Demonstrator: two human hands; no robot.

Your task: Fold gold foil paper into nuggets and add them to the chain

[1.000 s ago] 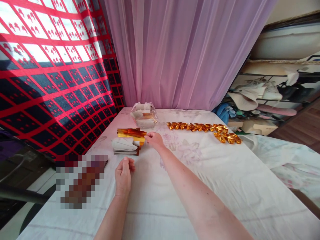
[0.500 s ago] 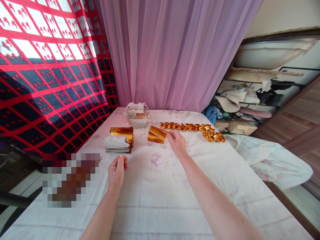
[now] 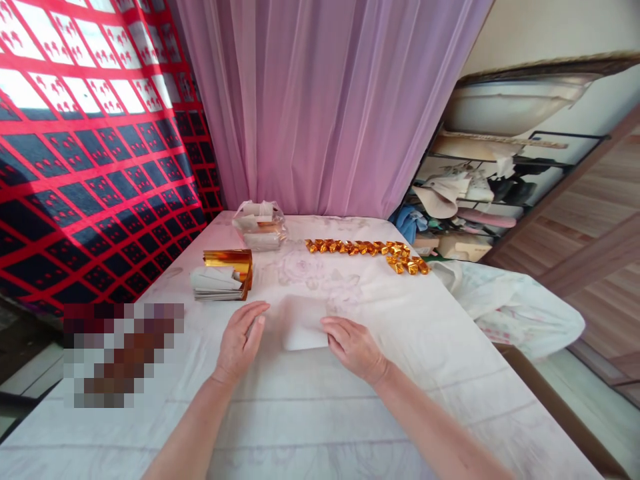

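Observation:
My right hand pinches the right edge of a sheet of foil paper, its pale side up, low over the table. Just left of the sheet my left hand hovers with its fingers apart and nothing in them. Beyond the left hand lies a stack of gold foil paper with grey-white paper backs folded over at its front. A row of folded gold foil pieces runs across the back right, bending forward at its right end.
A clear plastic bag with paper inside stands at the back of the cloth-covered table. Purple curtain hangs behind. At right are a shelf rack and a white cloth-like bundle. A blurred patch covers the left side.
My right hand has brought the sheet nearer; its pale side now faces up instead of the gold. My left hand has opened and moved toward it. The view has shifted slightly to the right.

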